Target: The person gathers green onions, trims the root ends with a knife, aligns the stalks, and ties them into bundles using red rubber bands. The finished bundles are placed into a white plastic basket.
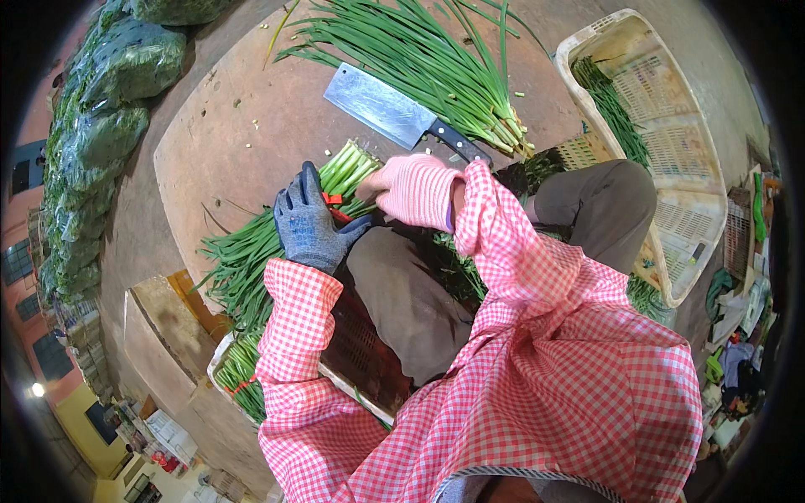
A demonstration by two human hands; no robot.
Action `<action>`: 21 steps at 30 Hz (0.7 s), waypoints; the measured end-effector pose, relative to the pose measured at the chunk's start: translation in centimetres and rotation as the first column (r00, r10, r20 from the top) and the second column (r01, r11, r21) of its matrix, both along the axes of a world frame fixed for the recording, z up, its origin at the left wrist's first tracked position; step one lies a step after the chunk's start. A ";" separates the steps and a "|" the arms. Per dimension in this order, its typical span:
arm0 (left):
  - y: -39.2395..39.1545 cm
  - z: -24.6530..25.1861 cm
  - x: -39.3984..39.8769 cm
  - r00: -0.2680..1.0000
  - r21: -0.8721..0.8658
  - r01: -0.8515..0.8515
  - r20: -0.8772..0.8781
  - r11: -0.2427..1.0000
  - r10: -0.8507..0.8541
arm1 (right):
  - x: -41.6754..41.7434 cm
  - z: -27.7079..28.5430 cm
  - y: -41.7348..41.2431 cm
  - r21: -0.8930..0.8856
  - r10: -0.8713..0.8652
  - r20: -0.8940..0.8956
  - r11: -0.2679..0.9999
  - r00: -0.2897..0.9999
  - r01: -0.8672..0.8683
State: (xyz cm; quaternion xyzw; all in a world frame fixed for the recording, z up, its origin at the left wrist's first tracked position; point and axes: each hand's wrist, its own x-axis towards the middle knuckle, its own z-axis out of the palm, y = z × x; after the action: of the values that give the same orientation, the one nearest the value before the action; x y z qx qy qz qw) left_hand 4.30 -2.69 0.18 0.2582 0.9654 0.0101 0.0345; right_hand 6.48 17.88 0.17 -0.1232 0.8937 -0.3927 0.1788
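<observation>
A bundle of green garlic chives (251,251) with trimmed pale stem ends lies at the near edge of a round wooden board, a red tie around it near the stems. My left hand (308,223), in a grey-blue coated glove, rests on the bundle beside the tie, fingers stretched. My right hand (418,192), in a pink striped glove, is at the bundle's right side by the stem ends; its fingertips are partly hidden, so its hold is unclear. Beyond both hands a cleaver (383,107) with a black handle lies flat beside a large loose pile of chives (415,56).
A white plastic basket (676,132) holding some greens stands at the right. At lower left a crate holds tied chives (242,371), near a wooden block (166,333). Plastic-wrapped bags of greens (116,126) line the far left. My bent knees flank the board's near edge.
</observation>
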 end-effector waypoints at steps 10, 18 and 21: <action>-1.6 0.8 -0.9 0.994 0.134 0.032 0.099 0.990 -0.046 | -1.1 0.7 3.7 0.123 -0.250 0.058 0.963 0.967 0.242; -3.5 1.3 -1.6 0.979 -0.004 -0.047 0.197 0.999 0.046 | -3.7 1.6 -0.6 0.091 -0.233 0.126 0.971 0.964 0.222; -3.5 0.8 -1.7 0.972 -0.006 -0.058 0.227 0.998 0.058 | -3.4 -0.1 -0.7 0.048 -0.297 0.077 0.955 0.952 0.294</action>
State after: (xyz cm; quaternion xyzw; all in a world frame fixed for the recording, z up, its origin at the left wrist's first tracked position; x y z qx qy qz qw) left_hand 2.56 -6.20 1.01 0.2269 0.9623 0.0408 0.1442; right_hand 3.04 17.16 0.11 0.0317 0.9006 -0.4039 0.1574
